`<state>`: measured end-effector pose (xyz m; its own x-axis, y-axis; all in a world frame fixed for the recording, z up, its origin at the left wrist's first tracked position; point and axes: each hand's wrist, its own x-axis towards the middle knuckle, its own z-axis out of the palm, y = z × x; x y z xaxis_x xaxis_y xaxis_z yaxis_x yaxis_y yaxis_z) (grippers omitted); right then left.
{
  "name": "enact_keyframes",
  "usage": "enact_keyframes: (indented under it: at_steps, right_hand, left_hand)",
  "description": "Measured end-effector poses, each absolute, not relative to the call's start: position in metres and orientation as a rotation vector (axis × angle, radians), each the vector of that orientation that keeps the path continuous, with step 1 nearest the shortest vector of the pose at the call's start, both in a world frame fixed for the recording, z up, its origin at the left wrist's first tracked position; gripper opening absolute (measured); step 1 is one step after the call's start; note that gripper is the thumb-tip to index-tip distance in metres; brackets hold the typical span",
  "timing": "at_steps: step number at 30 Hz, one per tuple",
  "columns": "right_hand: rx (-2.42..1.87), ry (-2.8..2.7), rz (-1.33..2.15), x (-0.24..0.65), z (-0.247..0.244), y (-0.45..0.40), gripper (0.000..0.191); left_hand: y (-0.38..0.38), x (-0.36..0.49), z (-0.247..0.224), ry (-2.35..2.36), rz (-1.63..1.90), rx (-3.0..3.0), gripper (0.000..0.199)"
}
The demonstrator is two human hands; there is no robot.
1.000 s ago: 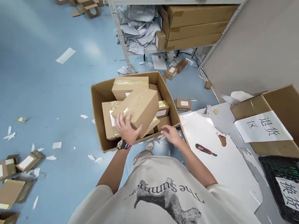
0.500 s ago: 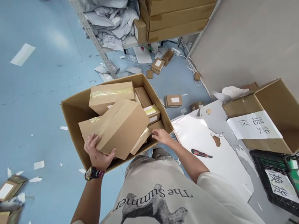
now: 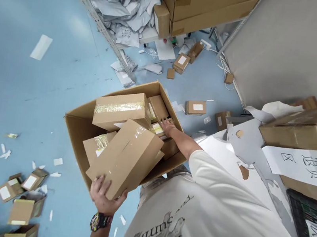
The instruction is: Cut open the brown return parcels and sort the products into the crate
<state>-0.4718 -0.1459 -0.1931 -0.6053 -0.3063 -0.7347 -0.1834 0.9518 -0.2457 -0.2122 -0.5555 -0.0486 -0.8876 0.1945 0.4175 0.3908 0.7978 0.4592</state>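
Note:
A large open carton (image 3: 75, 137) holds several smaller brown boxes. My left hand (image 3: 105, 197), with a watch on the wrist, is closed on the near end of a cardboard box (image 3: 130, 152) that lies tilted on top of the others. Inside the carton's right side, my right hand (image 3: 167, 128) lies with fingers stretched out on a small taped box (image 3: 158, 129). Behind the tilted box is a long box with shiny yellowish tape (image 3: 121, 106). Another taped box (image 3: 98, 147) is partly hidden beneath the tilted one.
A metal shelf (image 3: 95, 20) with grey mailing bags (image 3: 125, 1) and long cartons (image 3: 212, 7) stands ahead. On the right are a labelled open carton (image 3: 294, 136), a black crate (image 3: 297, 212) and a white-topped table (image 3: 219, 150). Opened boxes (image 3: 22, 211) and paper scraps litter the blue floor.
My right hand has moved from the carton's near right side farther in, onto the small taped box. My left hand and the tilted box have shifted slightly nearer to me. The view has turned left.

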Motion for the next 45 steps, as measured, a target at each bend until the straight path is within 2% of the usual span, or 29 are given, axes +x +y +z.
enact_keyframes:
  at_steps: [2, 4, 9, 13, 19, 21, 26, 33, 37, 41, 45]
  right_hand:
    - [-0.381, 2.198, -0.141, -0.481, -0.205, -0.145, 0.147]
    - [-0.415, 2.187, -0.142, -0.485, -0.211, -0.143, 0.15]
    - [-0.404, 2.317, -0.223, -0.473, -0.2, -0.145, 0.137]
    - [-0.249, 2.358, -0.207, -0.458, -0.168, -0.157, 0.137]
    - [0.086, 2.436, -0.304, -0.46, -0.118, -0.171, 0.114]
    - [0.114, 2.456, -0.312, -0.464, -0.101, -0.167, 0.112]
    - [0.289, 2.614, -0.464, -0.446, -0.05, -0.132, 0.13]
    - [0.39, 2.836, -0.557, -0.348, 0.005, -0.046, 0.142]
    - [0.545, 2.842, -0.441, -0.281, 0.013, 0.013, 0.142]
    - [0.68, 2.746, -0.278, -0.227, 0.008, 0.061, 0.132]
    - [0.738, 2.696, -0.174, -0.189, -0.003, 0.088, 0.125]
  left_hand:
    - [-0.567, -0.204, -0.048, -2.669, -0.768, -0.438, 0.088]
    - [-0.574, -0.191, -0.049, -2.71, -0.73, -0.416, 0.088]
    - [-0.573, -0.149, -0.053, -2.794, -0.655, -0.283, 0.077]
    - [-0.568, -0.135, -0.055, -2.815, -0.695, -0.156, 0.072]
    - [-0.57, -0.161, -0.061, -2.752, -0.743, -0.224, 0.082]
    - [-0.57, -0.175, -0.064, -2.724, -0.768, -0.264, 0.089]
    - [-0.566, -0.208, -0.064, -2.666, -0.803, -0.344, 0.097]
    - [-0.547, -0.242, -0.045, -2.59, -0.772, -0.436, 0.093]
    - [-0.531, -0.255, -0.032, -2.604, -0.837, -0.411, 0.077]
    - [-0.517, -0.266, -0.022, -2.634, -0.891, -0.362, 0.053]
    - [-0.512, -0.275, -0.02, -2.68, -0.906, -0.418, 0.046]
